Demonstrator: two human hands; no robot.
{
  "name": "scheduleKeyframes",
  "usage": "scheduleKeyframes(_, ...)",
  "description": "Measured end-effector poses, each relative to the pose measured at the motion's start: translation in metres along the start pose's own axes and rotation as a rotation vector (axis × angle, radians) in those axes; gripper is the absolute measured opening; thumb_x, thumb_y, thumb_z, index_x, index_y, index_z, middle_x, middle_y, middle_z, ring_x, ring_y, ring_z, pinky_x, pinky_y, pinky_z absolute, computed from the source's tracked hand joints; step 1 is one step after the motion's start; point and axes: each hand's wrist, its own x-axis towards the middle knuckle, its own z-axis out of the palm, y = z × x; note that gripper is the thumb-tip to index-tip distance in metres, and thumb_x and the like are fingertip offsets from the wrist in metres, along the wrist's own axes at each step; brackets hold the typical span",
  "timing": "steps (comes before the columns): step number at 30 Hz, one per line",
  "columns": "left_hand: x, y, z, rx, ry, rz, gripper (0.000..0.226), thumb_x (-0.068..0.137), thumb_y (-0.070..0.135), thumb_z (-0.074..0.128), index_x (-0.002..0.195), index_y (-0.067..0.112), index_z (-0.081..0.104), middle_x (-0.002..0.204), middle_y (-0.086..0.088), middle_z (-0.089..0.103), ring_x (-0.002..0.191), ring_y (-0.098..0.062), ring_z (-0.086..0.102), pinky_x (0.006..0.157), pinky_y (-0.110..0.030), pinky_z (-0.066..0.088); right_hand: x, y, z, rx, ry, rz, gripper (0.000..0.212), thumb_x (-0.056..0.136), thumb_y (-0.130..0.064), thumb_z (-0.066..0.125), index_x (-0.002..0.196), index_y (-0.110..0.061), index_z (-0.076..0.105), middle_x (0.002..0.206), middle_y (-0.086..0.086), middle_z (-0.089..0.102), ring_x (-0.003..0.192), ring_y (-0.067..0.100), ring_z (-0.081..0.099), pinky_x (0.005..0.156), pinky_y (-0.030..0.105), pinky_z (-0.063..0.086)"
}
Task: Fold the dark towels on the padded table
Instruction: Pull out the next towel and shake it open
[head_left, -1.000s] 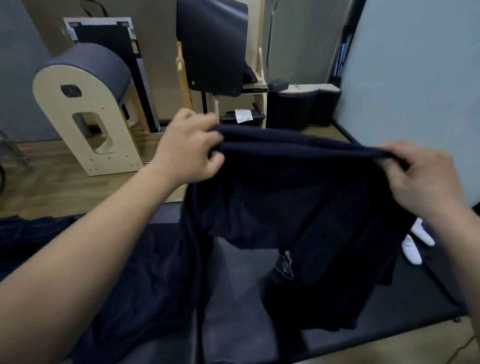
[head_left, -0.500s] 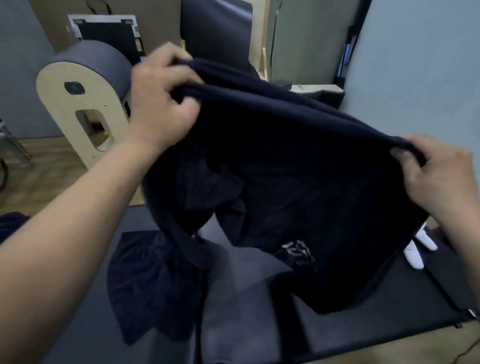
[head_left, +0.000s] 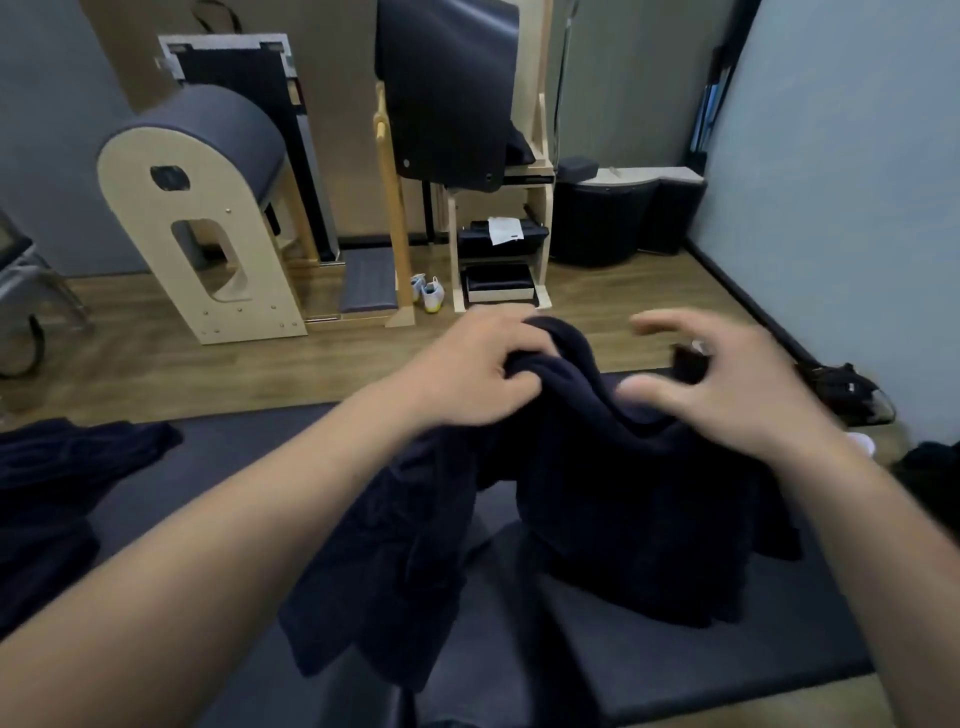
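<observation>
gripping bunched, soft dark towel (head_left: 597, 467): left hand (head_left: 467, 374); right hand (head_left: 727, 384) blurred, fingers spread, holding nothing.

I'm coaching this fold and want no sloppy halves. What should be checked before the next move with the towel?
1. Left hand grips the towel: ok.
2. Right hand holds the towel too: not ok, it is open, blurred.
3. Towel hangs flat: not ok, bunched.
4. Bare padded table below it: ok.
5. Other towels lie apart, at left: ok.
</observation>
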Motion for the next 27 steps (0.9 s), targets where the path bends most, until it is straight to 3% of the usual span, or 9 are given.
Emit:
scheduleKeyframes(2, 0.007, 0.012, 0.009, 0.010, 0.012, 0.024, 0.024, 0.072, 0.012, 0.057, 0.088, 0.013, 0.075, 0.089, -0.007, 0.063, 0.083, -0.020, 0.058, 0.076, -0.037, 0.047, -0.001, -0.016, 0.032, 0.041, -0.173, -0.080, 0.053, 0.061, -0.050, 0.083, 0.108, -0.039, 0.062, 0.105, -0.025, 0.065, 0.098, -0.001, 0.059, 0.087, 0.020, 0.046)
scheduleKeyframes(5, -0.003, 0.010, 0.012, 0.063, -0.067, 0.003, 0.024, 0.073, 0.019, 0.060, 0.093, 0.017, 0.073, 0.090, -0.003, 0.056, 0.080, -0.019, 0.054, 0.071, -0.036, 0.046, 0.003, -0.006, 0.049, 0.016, -0.134, -0.097, 0.034, 0.073, -0.043, 0.076, 0.103, -0.039, 0.062, 0.086, -0.016, 0.068, 0.082, 0.007, 0.063, 0.073, 0.039, 0.053)
scheduleKeyframes(8, -0.017, -0.003, 0.023, 0.308, -0.179, -0.047, 0.024, 0.076, 0.027, 0.059, 0.098, 0.021, 0.065, 0.096, 0.000, 0.050, 0.082, -0.024, 0.054, 0.064, -0.033, 0.039, 0.004, 0.001, 0.046, -0.164, -0.186, -0.126, 0.018, 0.075, -0.037, 0.070, 0.092, -0.037, 0.062, 0.077, -0.017, 0.061, 0.080, 0.015, 0.060, 0.070, 0.040, 0.051)
scheduleKeyframes(11, -0.034, -0.019, 0.049, 0.594, -0.287, -0.098, 0.023, 0.075, 0.038, 0.058, 0.092, 0.024, 0.066, 0.103, 0.000, 0.056, 0.090, -0.027, 0.057, 0.070, -0.034, 0.035, 0.004, -0.003, 0.039, -0.263, -0.161, -0.102, 0.016, 0.073, -0.033, 0.071, 0.087, -0.033, 0.062, 0.081, -0.015, 0.058, 0.086, 0.017, 0.057, 0.073, 0.037, 0.050)
scheduleKeyframes(14, -0.051, -0.033, 0.076, 0.485, -0.282, -0.235, 0.014, 0.076, 0.042, 0.059, 0.072, 0.030, 0.052, 0.097, 0.002, 0.055, 0.090, -0.025, 0.054, 0.078, -0.036, 0.033, 0.001, -0.009, 0.032, -0.322, -0.115, -0.105, 0.016, 0.074, -0.033, 0.070, 0.089, -0.031, 0.065, 0.086, -0.013, 0.059, 0.087, 0.018, 0.058, 0.074, 0.038, 0.051)
scheduleKeyframes(18, -0.050, -0.047, 0.083, 0.365, -0.251, -0.284, 0.021, 0.077, 0.029, 0.062, 0.086, 0.012, 0.072, 0.103, -0.008, 0.055, 0.099, -0.033, 0.056, 0.091, -0.036, 0.040, -0.001, -0.002, 0.020, -0.353, -0.031, -0.093, 0.019, 0.070, -0.032, 0.071, 0.088, -0.032, 0.067, 0.082, -0.011, 0.060, 0.085, 0.024, 0.060, 0.074, 0.040, 0.051)
scheduleKeyframes(21, -0.014, -0.051, 0.009, 0.402, -0.065, -0.104, 0.029, 0.074, 0.028, 0.056, 0.084, 0.005, 0.072, 0.104, -0.017, 0.056, 0.090, -0.035, 0.060, 0.077, -0.037, 0.048, 0.003, 0.009, 0.003, -0.307, 0.054, -0.044, 0.019, 0.070, -0.028, 0.075, 0.087, -0.030, 0.066, 0.078, -0.009, 0.061, 0.086, 0.029, 0.062, 0.074, 0.042, 0.052)
scheduleKeyframes(24, 0.027, -0.015, -0.069, 0.398, 0.212, 0.223, 0.021, 0.074, 0.024, 0.056, 0.073, 0.010, 0.070, 0.097, -0.015, 0.056, 0.082, -0.019, 0.051, 0.072, -0.028, 0.038, 0.013, 0.010, -0.016, -0.253, 0.178, -0.029, 0.019, 0.075, -0.028, 0.076, 0.086, -0.020, 0.063, 0.069, -0.001, 0.057, 0.079, 0.034, 0.062, 0.067, 0.038, 0.046)
scheduleKeyframes(27, 0.024, -0.015, -0.057, 0.585, 0.047, 0.197, 0.026, 0.072, 0.036, 0.054, 0.084, 0.017, 0.068, 0.090, -0.009, 0.054, 0.080, -0.030, 0.057, 0.072, -0.034, 0.037, 0.026, 0.012, -0.046, -0.270, 0.344, -0.011, 0.032, 0.068, -0.031, 0.063, 0.095, -0.014, 0.066, 0.079, 0.014, 0.064, 0.081, 0.034, 0.063, 0.069, 0.033, 0.041)
